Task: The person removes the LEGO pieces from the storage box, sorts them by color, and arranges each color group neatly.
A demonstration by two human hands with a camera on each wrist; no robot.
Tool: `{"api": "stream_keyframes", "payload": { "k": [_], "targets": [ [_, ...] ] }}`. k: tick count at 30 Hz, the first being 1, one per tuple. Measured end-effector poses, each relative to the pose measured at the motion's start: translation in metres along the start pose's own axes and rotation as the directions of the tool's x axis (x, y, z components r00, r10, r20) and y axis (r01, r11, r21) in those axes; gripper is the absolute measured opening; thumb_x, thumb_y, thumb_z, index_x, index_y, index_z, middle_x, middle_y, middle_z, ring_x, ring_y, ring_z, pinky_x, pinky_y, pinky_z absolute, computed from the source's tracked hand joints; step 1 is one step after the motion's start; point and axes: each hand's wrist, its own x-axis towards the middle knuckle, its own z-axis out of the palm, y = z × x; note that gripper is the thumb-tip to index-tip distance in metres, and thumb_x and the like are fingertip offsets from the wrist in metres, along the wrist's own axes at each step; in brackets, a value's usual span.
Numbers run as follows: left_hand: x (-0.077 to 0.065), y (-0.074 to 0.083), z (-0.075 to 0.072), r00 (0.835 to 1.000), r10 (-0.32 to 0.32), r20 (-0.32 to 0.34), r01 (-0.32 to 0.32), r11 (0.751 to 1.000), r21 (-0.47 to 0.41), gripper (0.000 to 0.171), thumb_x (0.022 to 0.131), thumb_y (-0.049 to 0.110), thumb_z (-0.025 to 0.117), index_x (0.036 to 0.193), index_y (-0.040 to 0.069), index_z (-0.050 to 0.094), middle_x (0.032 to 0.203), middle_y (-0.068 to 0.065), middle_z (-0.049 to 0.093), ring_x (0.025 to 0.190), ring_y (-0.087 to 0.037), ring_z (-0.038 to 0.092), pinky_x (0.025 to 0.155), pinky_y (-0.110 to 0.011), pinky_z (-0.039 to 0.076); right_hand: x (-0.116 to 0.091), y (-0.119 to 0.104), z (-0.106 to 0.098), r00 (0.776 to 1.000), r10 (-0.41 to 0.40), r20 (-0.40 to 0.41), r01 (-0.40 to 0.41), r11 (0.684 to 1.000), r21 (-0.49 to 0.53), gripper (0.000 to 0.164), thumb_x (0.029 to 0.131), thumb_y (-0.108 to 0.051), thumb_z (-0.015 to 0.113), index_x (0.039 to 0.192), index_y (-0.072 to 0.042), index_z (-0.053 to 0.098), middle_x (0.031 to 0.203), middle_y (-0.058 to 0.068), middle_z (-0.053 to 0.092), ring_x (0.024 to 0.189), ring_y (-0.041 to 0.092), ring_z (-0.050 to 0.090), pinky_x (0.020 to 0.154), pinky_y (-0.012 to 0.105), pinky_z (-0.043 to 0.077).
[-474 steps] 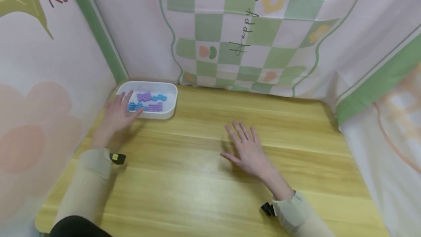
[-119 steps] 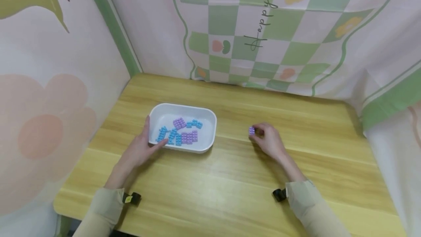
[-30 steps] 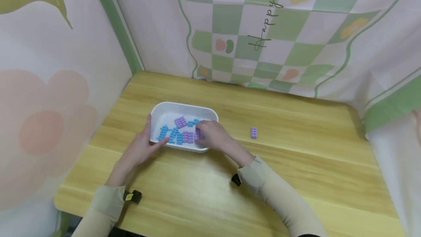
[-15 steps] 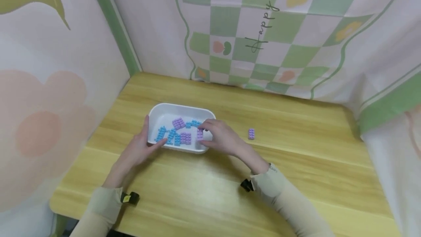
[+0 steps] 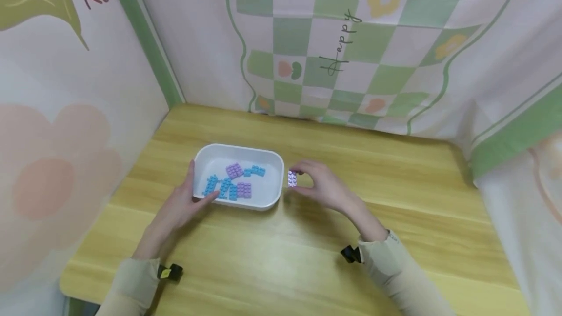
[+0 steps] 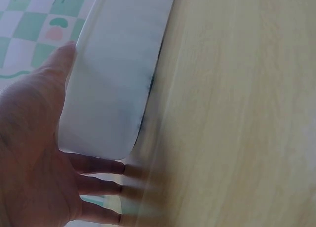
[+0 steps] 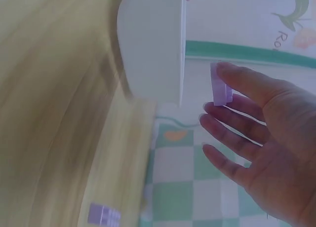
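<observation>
A white plastic tray (image 5: 268, 204) with building bricks in it stands on the wooden table. My left hand (image 5: 175, 208) grips its near left corner, the thumb over the front rim and fingers along the end wall. In the left wrist view the thumb (image 6: 61, 59) lies at the rim. Just off the tray's right end, my right hand (image 5: 327, 189) pinches a purple building brick (image 5: 292, 179) between thumb and fingertips; the right wrist view shows this brick (image 7: 218, 85) above the table. Another purple brick (image 7: 103, 215) lies on the table, hidden by the right hand in the head view.
Inside the tray are several light blue bricks (image 5: 211, 185) and purple bricks (image 5: 244, 190). The wooden table (image 5: 263, 262) reaches back to a checkered curtain (image 5: 291, 38). A printed cloth wall (image 5: 66, 160) borders the left side.
My right hand has lifted a purple brick out of the tray and moved right, past its rim. Since the oldest frame the tray has come nearer and rightward. My left hand stays at the tray.
</observation>
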Motion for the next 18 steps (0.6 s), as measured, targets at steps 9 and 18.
{"api": "stream_keyframes", "payload": {
  "k": [9,18],
  "targets": [
    [0.001,-0.004,0.003,1.000,0.019,-0.016,-0.019,1.000,0.002,0.123,0.103,0.072,0.061,0.175,0.007,-0.015,0.175,-0.038,0.026,0.157,-0.059,0.039,0.131,-0.071,0.033,-0.028,0.024,-0.006,0.996,0.084,-0.034,-0.084,0.996,-0.005,0.041,0.092,-0.005,0.086,0.130,0.003,0.073,0.124,0.018,0.077,0.115,0.038,0.073,0.103,0.060,0.064],
    [0.000,-0.003,0.003,1.000,0.018,-0.015,-0.018,1.000,-0.015,0.123,0.103,0.072,0.061,0.175,0.008,-0.016,0.177,-0.036,0.024,0.159,-0.058,0.036,0.132,-0.070,0.030,-0.058,0.055,-0.018,0.977,0.210,-0.028,-0.210,0.978,0.020,0.043,0.094,-0.003,0.083,0.135,0.004,0.071,0.128,0.020,0.077,0.117,0.041,0.073,0.106,0.065,0.061]
  ]
}}
